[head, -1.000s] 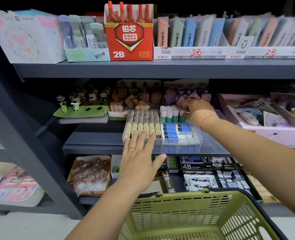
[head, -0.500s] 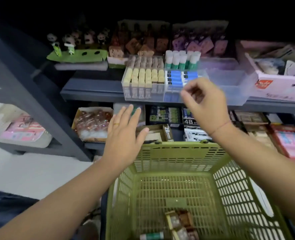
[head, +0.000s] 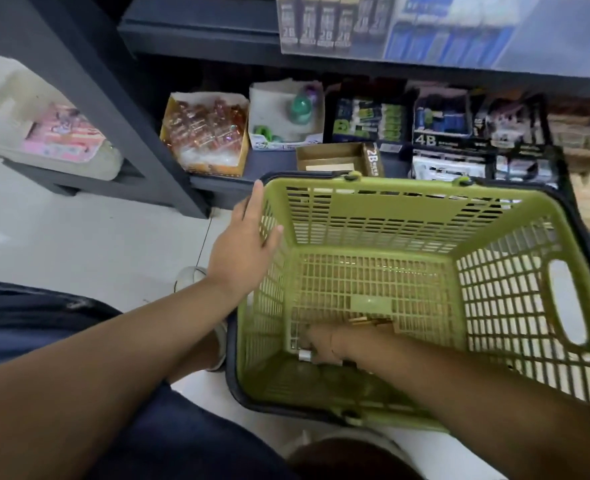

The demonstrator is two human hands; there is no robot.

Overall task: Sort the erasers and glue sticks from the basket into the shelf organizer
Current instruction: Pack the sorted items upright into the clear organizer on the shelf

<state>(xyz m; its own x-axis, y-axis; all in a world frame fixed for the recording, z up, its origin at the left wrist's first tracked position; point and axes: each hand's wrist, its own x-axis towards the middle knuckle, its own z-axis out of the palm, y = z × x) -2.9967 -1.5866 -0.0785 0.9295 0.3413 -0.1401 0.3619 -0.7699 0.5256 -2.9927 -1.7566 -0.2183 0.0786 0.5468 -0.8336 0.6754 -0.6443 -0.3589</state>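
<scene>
Glue stick [head: 305, 355] is noted at fingertips of right hand [head: 323, 344] (grip cannot be told); left hand [head: 243, 247] is laid flat on basket [head: 425, 188] rim.

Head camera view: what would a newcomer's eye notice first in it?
The green slotted plastic basket fills the centre and right. The right hand reaches to its floor near the left wall, among small blurred items. The left hand rests with straight fingers on its far left rim.
</scene>
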